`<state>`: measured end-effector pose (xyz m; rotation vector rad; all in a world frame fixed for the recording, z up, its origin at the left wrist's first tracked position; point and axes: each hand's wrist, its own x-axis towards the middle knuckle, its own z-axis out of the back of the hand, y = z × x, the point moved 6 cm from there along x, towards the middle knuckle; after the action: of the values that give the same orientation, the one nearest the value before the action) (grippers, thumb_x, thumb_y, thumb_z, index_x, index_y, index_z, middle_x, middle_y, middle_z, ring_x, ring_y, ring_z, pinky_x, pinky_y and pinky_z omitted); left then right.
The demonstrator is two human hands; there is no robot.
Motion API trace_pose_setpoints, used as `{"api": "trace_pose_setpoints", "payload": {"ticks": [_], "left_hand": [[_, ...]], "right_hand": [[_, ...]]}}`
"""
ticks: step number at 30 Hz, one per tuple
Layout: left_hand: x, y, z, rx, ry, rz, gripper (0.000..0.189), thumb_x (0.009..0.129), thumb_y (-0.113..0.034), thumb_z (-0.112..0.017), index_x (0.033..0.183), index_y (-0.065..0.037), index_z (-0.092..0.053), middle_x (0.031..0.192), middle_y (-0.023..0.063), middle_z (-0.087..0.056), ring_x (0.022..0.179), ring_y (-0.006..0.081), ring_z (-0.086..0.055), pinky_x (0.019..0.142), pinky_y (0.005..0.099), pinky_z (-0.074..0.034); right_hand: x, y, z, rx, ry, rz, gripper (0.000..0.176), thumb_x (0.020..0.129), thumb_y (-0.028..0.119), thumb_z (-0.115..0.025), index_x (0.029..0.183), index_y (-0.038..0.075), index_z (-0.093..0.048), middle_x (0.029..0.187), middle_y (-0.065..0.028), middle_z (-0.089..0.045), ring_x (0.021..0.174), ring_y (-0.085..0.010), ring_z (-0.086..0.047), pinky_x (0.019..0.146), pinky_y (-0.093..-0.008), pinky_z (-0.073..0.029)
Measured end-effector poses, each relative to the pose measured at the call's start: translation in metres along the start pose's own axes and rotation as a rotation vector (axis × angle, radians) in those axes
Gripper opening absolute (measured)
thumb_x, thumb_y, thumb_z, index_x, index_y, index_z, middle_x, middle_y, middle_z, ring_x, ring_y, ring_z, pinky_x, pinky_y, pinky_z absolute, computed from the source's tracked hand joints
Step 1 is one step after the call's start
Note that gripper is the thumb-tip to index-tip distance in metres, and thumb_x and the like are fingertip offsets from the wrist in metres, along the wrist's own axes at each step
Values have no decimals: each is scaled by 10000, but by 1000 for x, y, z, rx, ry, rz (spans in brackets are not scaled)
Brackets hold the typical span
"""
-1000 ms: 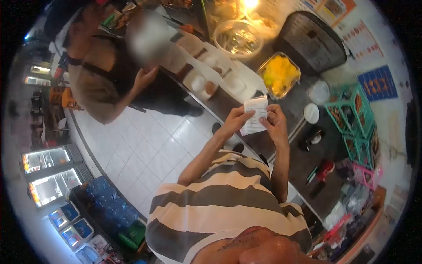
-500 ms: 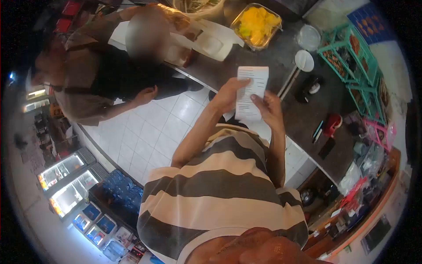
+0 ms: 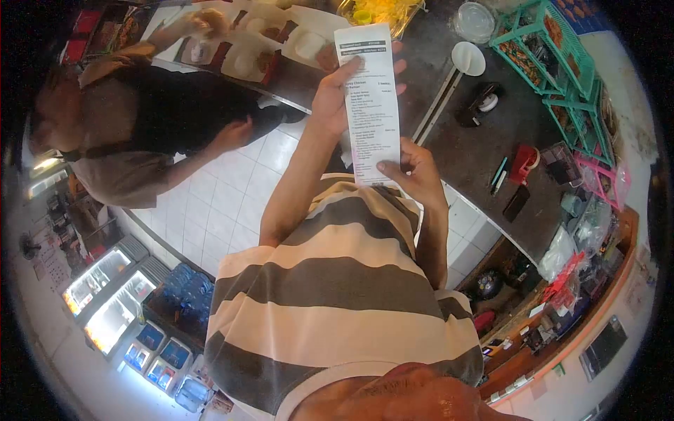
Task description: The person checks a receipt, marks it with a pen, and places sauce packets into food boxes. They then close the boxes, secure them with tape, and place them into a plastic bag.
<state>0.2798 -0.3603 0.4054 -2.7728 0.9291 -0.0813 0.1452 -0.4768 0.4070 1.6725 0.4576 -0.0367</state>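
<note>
A long printed paper receipt (image 3: pixel 372 105) is stretched out in front of my chest, its text facing me. My left hand (image 3: pixel 335 97) holds its upper left side, thumb on the print and fingertips showing past the right edge. The lower right corner is pinched by my right hand (image 3: pixel 414 172), with the thumb on top. Behind the receipt's top end stands a clear tray of yellow food (image 3: pixel 386 10). Open food boxes (image 3: pixel 309 45) lie on the counter to its left.
A co-worker (image 3: pixel 133 112) stands at the left, one hand over the boxes. The dark counter (image 3: pixel 449 158) carries a white bowl (image 3: pixel 468 59), a red tape dispenser (image 3: pixel 523 165), pens and a black phone (image 3: pixel 516 203). Green baskets (image 3: pixel 547 49) stand at the back right.
The receipt is now opened out longer and held higher. My left hand has moved up and left, my right hand slightly down. The co-worker's upper hand has moved left.
</note>
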Motion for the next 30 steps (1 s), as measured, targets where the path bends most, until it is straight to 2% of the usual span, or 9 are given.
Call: {"api": "trace_pose_setpoints", "payload": {"ticks": [4,12,14,16,22,25,26,28,30], "left_hand": [[4,-10,11,-44,38,-20,605,1000,-194,-510,1528,-7,-282,1544,196,-387,1355,352,-470,1098,562,-432],[-20,-20,25,-67,-27,82,654,942,-220,-579,1509,-11,-328,1511,184,-441,1239,334,-572,1045,556,-482],[-51,-15,48,2,-158,191,663,954,-248,-575,1507,18,-322,1433,185,-520,1140,337,-630,986,507,-528],[-74,-31,65,-59,-246,193,652,977,-271,-550,1508,26,-315,1447,194,-509,1110,337,-647,952,461,-556],[-117,-118,98,-160,-408,-71,593,1013,-209,-476,1537,-23,-266,1512,178,-439,1082,319,-641,983,577,-512],[-107,-154,100,-176,-410,-134,595,1011,-195,-473,1545,-46,-255,1534,173,-413,1088,317,-637,996,600,-495],[-100,-164,104,-188,-419,-148,601,1009,-191,-475,1550,-60,-248,1542,175,-404,1089,319,-636,999,603,-492],[-87,-179,116,-251,-427,-150,606,1006,-195,-486,1553,-78,-251,1542,178,-403,1099,322,-632,1014,617,-475],[-70,-198,115,-305,-354,-191,602,1009,-210,-493,1551,-83,-262,1542,183,-401,1140,337,-623,1036,640,-444]], "right_hand": [[6,-1,0,-195,91,117,374,886,21,-718,1241,-19,-606,1014,-120,-735,928,-124,-685,795,-291,-545],[42,-47,-27,67,51,-64,351,913,41,-682,1251,-4,-602,1042,-69,-714,927,-125,-669,816,-318,-548],[61,-61,-26,89,127,-125,379,897,75,-717,1250,-1,-603,1051,-73,-706,952,-132,-666,828,-315,-548],[79,-99,-23,154,438,-239,442,867,122,-760,1260,-4,-601,1083,-83,-703,957,-155,-673,829,-315,-549],[265,-175,28,-139,-381,-295,366,923,264,-686,1163,-11,-660,943,-122,-725,811,-177,-686,661,-303,-541],[349,-214,22,-842,-487,-104,338,935,262,-644,1018,-64,-661,785,-158,-706,737,-246,-711,628,-341,-551],[354,-214,15,-838,-491,-119,338,935,262,-644,1018,-64,-661,785,-158,-706,737,-246,-711,628,-341,-551],[349,-212,13,-867,-647,-171,358,855,252,-671,918,-101,-666,861,-329,-675,827,-510,-658,744,-507,-554],[332,-239,25,-789,-621,-228,345,855,237,-662,901,-106,-663,835,-319,-680,783,-473,-681,722,-488,-567]]}}
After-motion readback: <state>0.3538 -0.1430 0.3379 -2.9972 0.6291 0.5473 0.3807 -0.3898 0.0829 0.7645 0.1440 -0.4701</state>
